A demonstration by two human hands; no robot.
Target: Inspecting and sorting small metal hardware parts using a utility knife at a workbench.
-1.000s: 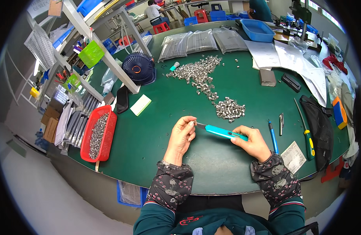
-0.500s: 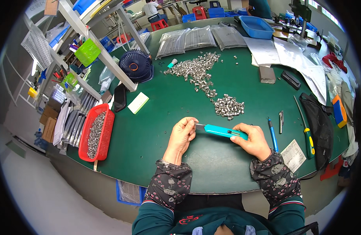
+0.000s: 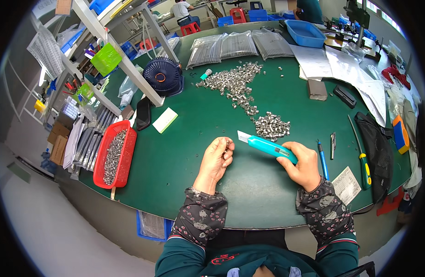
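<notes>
My right hand is closed round a turquoise utility knife, whose blade is out and points left and away from me. Between the thumb and fingers of my left hand sits a small metal ring, partly covered by the fingertips. A short gap separates the blade tip from my left fingers. Just beyond the knife lies a small pile of metal rings. A larger heap of similar rings spreads farther back on the green table.
At the left stands a red basket of small metal parts, near a phone and a dark blue fan. A blue pen, a screwdriver and a black pouch lie at the right. Bagged tubes line the back.
The knife blade has come away from my left fingers; the knife has shifted slightly right, its tip raised away from me. My left hand still pinches the ring.
</notes>
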